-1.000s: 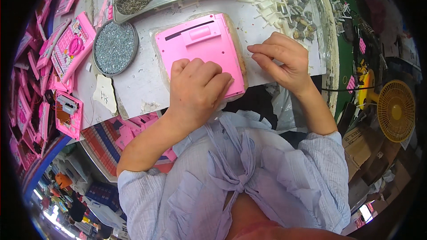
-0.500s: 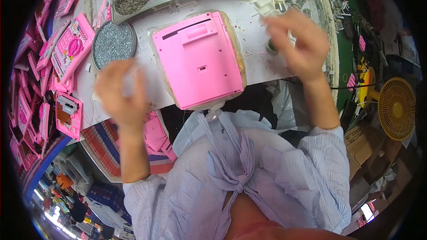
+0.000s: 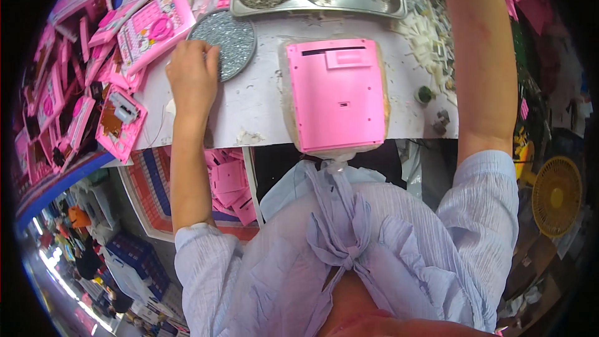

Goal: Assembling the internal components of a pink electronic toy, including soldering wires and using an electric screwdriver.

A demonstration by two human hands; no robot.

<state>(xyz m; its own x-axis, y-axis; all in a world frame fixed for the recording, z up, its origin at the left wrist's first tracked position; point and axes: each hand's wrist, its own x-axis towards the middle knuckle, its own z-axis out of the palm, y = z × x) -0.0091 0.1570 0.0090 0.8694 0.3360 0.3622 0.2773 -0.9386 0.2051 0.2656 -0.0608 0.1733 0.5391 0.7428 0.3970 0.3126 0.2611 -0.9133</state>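
- Curls left hand point(image 3: 192, 75) at screw dish point(image 3: 254, 52), ten o'clock; cannot tell finger grip.
- Extends right forearm point(image 3: 483, 56), two o'clock; cannot tell finger state.
- Has pink casing point(image 3: 337, 90), one o'clock.

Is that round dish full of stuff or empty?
Not empty: the round dish has small silvery bits spread out toward its rim, beside the left hand. How deep, I cannot tell.

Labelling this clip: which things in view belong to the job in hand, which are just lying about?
Likely in the job:
pink casing, centred in front
dish of small metal pieces, left hand at its rim
metal tray of parts

Likely just lying about:
yellow fan, off right
blue crate, lower left
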